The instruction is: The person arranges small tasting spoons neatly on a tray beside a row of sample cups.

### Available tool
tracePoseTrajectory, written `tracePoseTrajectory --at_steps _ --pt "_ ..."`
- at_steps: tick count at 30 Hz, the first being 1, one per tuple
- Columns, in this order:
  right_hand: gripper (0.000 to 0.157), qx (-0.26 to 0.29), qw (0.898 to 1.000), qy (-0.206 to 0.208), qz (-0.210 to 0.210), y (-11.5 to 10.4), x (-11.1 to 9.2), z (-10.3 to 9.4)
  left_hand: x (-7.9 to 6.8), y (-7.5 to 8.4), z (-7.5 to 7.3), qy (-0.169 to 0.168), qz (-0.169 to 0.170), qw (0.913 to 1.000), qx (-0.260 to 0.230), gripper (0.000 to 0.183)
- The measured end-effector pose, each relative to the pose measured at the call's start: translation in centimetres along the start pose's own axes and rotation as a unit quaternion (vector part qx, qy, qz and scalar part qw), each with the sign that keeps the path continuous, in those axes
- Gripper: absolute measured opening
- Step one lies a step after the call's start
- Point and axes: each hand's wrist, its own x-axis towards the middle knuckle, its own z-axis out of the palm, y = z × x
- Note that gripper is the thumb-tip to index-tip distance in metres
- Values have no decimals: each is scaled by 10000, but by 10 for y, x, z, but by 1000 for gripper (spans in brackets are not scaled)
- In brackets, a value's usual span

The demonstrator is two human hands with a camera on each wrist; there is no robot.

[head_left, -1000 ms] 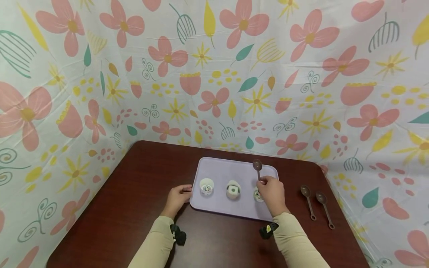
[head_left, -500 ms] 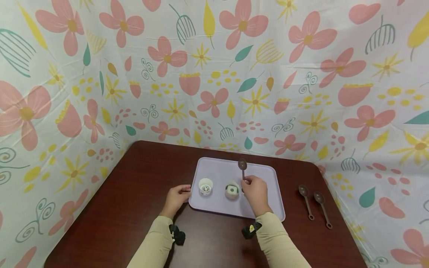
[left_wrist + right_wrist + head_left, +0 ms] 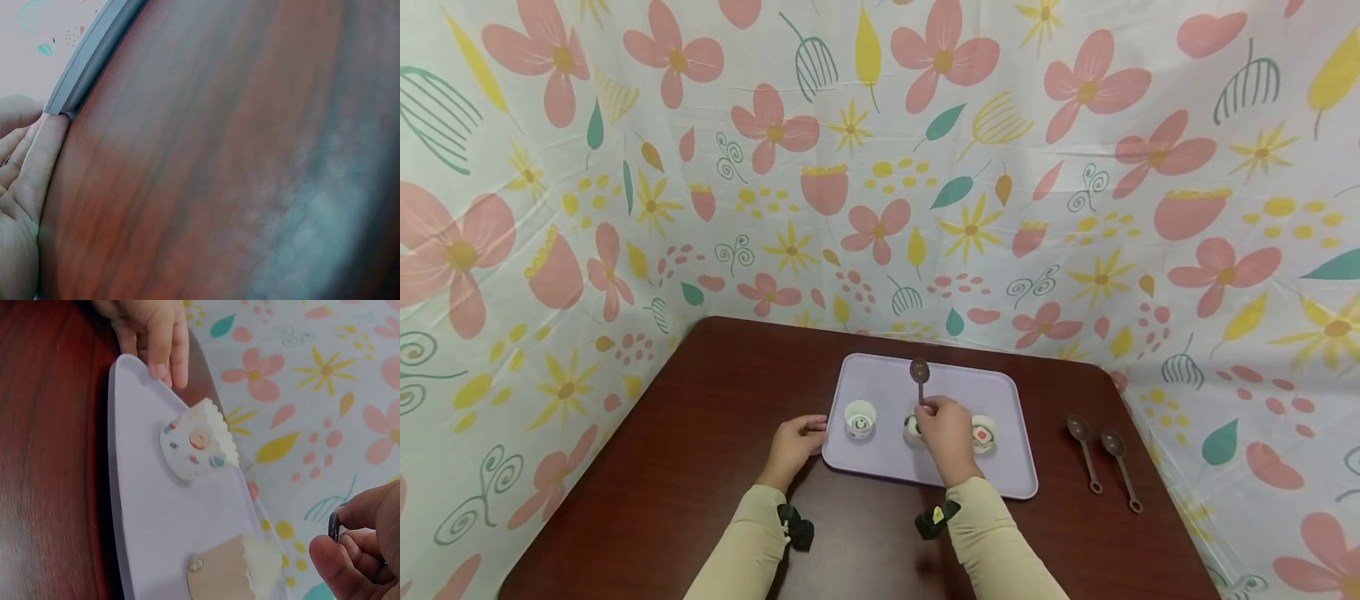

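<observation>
My right hand [image 3: 945,437] pinches a brown spoon [image 3: 920,372] by its handle, bowl pointing away from me. It hangs over the tray and partly covers the middle baking cup [image 3: 913,427], which holds a white round piece with a dark green rim. Right of the hand, another cup [image 3: 984,445] holds a white piece with a red centre. The left cup [image 3: 860,420] has a scalloped rim and printed sides, seen in the right wrist view. My left hand [image 3: 792,450] grips the lilac tray [image 3: 880,371] at its left edge, thumb against the rim [image 3: 69,87].
Two more brown spoons, one nearer [image 3: 1085,454] and one farther right [image 3: 1122,469], lie on the dark wooden table [image 3: 745,358] right of the tray. A floral cloth [image 3: 880,167] hangs behind and beside the table.
The right hand has moved left with the spoon, from over the right cup to the middle cup. The right cup now shows; the left hand has stayed at the tray edge.
</observation>
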Motion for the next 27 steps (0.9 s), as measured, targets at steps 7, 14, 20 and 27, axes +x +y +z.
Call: tracePoseTrajectory --at_steps 7,14,20,27 --pt "18 29 10000 49 -8 -6 -4 13 0 1 -1 4 -23 10000 36 32" --pt "17 -162 9999 -46 17 -3 -11 31 -3 -3 -1 19 -53 10000 -69 32" --pt "19 -263 9995 -108 132 -5 -16 37 -3 -3 1 -5 -33 10000 -83 32" --pt "16 -357 9993 -106 44 -3 -20 45 -1 2 2 17 -36 10000 -28 32"
